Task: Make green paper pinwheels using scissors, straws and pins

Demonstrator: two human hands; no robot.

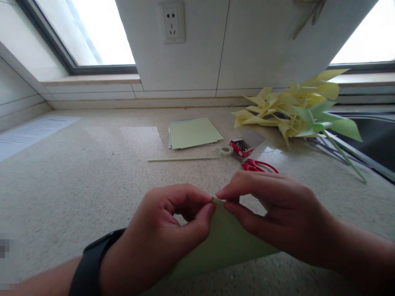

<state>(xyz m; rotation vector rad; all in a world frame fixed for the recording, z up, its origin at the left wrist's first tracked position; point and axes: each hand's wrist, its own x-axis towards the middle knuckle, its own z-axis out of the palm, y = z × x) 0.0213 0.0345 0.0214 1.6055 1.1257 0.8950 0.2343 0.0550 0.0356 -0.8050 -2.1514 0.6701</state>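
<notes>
A sheet of green paper [228,242] is held over the counter, its top corner between my two hands. My left hand [175,226], with a black band on the wrist, pinches that corner between thumb and forefinger. Close beside it, my right hand [274,213] has its thumb and forefinger closed at the right edge of the same corner. Both hands partly cover the paper. Just beyond my right hand lie red-handled scissors [259,165], their handles partly hidden by it. A thin pale green stick [182,159] lies crosswise beyond my left hand.
A stack of coloured paper [196,133] lies toward the wall. Near the scissors are a tape roll [226,150] and a small red box [241,148] of tiny metal pieces. Yellow pinwheels [274,109] and a green one [321,119] lie by the sink [370,131]. A printed sheet [37,131] lies left.
</notes>
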